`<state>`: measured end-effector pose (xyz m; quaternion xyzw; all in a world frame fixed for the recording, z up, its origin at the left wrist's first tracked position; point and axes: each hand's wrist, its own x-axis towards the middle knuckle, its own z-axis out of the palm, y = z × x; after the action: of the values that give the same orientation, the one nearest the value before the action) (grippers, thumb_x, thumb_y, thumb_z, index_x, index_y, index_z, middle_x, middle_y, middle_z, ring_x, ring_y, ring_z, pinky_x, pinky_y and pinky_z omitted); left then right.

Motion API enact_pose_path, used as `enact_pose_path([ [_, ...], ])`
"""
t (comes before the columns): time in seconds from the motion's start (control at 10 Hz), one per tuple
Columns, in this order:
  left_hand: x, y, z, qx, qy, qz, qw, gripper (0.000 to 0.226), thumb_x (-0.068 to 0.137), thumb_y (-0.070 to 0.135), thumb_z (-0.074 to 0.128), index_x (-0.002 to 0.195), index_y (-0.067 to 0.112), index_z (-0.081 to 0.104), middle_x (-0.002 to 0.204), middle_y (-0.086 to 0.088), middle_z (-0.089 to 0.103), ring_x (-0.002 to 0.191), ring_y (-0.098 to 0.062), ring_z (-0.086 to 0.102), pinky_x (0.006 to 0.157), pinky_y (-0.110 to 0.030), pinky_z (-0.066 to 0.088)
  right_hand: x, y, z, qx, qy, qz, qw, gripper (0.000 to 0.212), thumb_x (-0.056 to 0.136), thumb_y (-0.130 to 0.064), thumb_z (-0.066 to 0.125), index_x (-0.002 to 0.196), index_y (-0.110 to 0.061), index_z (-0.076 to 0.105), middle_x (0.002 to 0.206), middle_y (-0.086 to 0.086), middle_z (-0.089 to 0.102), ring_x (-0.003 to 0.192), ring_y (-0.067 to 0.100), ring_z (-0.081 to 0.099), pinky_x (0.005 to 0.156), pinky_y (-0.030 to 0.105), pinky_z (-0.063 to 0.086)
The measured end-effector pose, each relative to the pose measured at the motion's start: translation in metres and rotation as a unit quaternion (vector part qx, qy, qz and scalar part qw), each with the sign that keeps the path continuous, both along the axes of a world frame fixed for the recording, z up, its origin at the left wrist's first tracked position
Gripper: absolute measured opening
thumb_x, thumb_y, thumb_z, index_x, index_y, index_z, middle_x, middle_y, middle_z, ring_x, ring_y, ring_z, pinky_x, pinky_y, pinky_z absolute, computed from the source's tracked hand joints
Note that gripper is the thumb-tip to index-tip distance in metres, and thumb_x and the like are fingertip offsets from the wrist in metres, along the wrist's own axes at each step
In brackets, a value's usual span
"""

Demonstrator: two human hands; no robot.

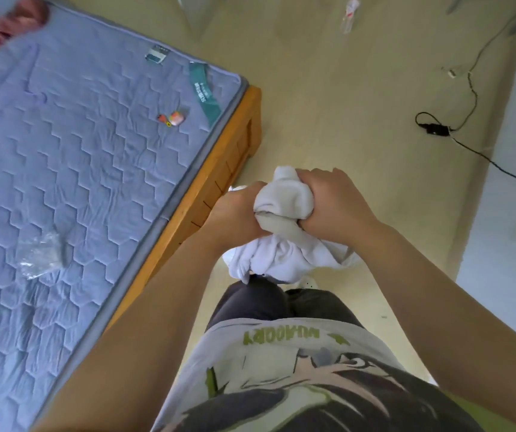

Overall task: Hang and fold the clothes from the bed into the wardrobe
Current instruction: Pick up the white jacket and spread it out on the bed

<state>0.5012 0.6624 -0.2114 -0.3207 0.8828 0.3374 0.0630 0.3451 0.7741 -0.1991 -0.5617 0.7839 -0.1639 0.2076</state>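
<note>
Both fists clamp one bunched white garment [281, 244]: the left hand [238, 213] grips its left side, the right hand [333, 205] squeezes the top, cloth bulging between them and hanging over the floor [328, 104] beside the bed [63, 151]. On the mattress lie a clear plastic bag [41, 254] and pink clothing [4, 23] at the far corner.

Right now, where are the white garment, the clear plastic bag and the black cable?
white garment [283, 196], head view, on the bunched top part.
clear plastic bag [40, 254], head view, on its crumpled middle.
black cable [436, 130], head view, on its boxy adapter.
</note>
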Motion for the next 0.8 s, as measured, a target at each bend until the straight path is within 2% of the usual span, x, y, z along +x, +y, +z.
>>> enact_pose_path([
  [0.1, -0.027, -0.056, 0.000, 0.032, 0.024, 0.116, 0.992, 0.069, 0.064, 0.030, 0.083, 0.126, 0.022, 0.053, 0.084, 0.018, 0.056, 0.069, 0.004, 0.048, 0.062, -0.004, 0.034, -0.043, -0.075, 0.006, -0.029, 0.000, 0.065, 0.997, 0.025, 0.070, -0.032, 0.054, 0.093, -0.023, 0.053, 0.067, -0.012, 0.043, 0.064, 0.016, 0.039, 0.075, 0.032, 0.028],
  [0.2, -0.054, -0.114, 0.000, 0.077, 0.027, 0.177, 0.981, 0.076, 0.064, 0.027, 0.084, 0.132, 0.022, 0.050, 0.109, 0.004, 0.065, 0.093, -0.013, 0.061, 0.082, -0.024, 0.048, -0.080, -0.157, 0.007, -0.039, -0.018, 0.115, 0.992, 0.025, 0.068, -0.033, 0.055, 0.092, -0.026, 0.054, 0.068, -0.015, 0.044, 0.066, 0.018, 0.046, 0.080, 0.037, 0.033],
  [0.3, -0.097, -0.189, -0.018, 0.081, 0.015, 0.221, 0.972, 0.051, 0.078, 0.029, 0.075, 0.123, 0.018, 0.054, 0.106, 0.002, 0.063, 0.090, -0.011, 0.056, 0.076, -0.019, 0.039, -0.119, -0.243, 0.001, -0.024, 0.001, 0.167, 0.986, 0.020, 0.067, -0.029, 0.061, 0.084, -0.027, 0.050, 0.065, -0.016, 0.042, 0.070, 0.027, 0.054, 0.077, 0.038, 0.036],
  [0.4, -0.140, -0.261, -0.038, 0.087, 0.012, 0.245, 0.965, 0.030, 0.089, 0.029, 0.064, 0.114, 0.016, 0.054, 0.093, 0.011, 0.054, 0.081, -0.001, 0.049, 0.067, -0.011, 0.033, -0.159, -0.331, -0.002, 0.017, 0.031, 0.214, 0.976, 0.025, 0.067, -0.026, 0.065, 0.090, -0.027, 0.054, 0.078, -0.006, 0.060, 0.079, 0.029, 0.058, 0.079, 0.037, 0.037],
  [0.5, -0.169, -0.303, -0.035, 0.140, 0.031, 0.276, 0.950, 0.042, 0.083, 0.021, 0.071, 0.120, 0.013, 0.054, 0.100, 0.010, 0.058, 0.092, -0.003, 0.055, 0.078, -0.012, 0.040, -0.192, -0.406, 0.000, 0.063, 0.028, 0.250, 0.966, 0.029, 0.069, -0.025, 0.065, 0.096, -0.029, 0.056, 0.086, -0.006, 0.064, 0.084, 0.025, 0.059, 0.086, 0.037, 0.036],
  [0.6, -0.211, -0.369, -0.043, 0.142, 0.032, 0.291, 0.946, 0.025, 0.085, 0.025, 0.068, 0.107, 0.020, 0.057, 0.088, 0.015, 0.054, 0.092, -0.009, 0.056, 0.076, -0.015, 0.040, -0.229, -0.472, 0.005, 0.087, 0.028, 0.277, 0.957, 0.024, 0.071, -0.026, 0.064, 0.090, -0.031, 0.052, 0.082, -0.010, 0.060, 0.081, 0.022, 0.057, 0.089, 0.039, 0.038],
  [0.7, -0.245, -0.414, -0.037, 0.187, 0.093, 0.346, 0.914, 0.054, 0.073, 0.021, 0.080, 0.120, 0.019, 0.054, 0.087, 0.026, 0.049, 0.083, 0.006, 0.053, 0.066, 0.000, 0.038, -0.273, -0.537, 0.004, 0.094, 0.032, 0.297, 0.950, 0.021, 0.070, -0.027, 0.063, 0.089, -0.028, 0.054, 0.079, -0.009, 0.060, 0.074, 0.020, 0.053, 0.083, 0.037, 0.039],
  [0.8, -0.298, -0.476, -0.036, 0.175, 0.069, 0.316, 0.930, 0.024, 0.088, 0.020, 0.066, 0.109, 0.011, 0.058, 0.089, 0.010, 0.057, 0.091, -0.014, 0.054, 0.067, -0.007, 0.035, -0.320, -0.605, 0.000, 0.097, 0.033, 0.324, 0.941, 0.018, 0.070, -0.030, 0.065, 0.083, -0.028, 0.053, 0.072, -0.011, 0.057, 0.068, 0.018, 0.052, 0.066, 0.028, 0.035],
])
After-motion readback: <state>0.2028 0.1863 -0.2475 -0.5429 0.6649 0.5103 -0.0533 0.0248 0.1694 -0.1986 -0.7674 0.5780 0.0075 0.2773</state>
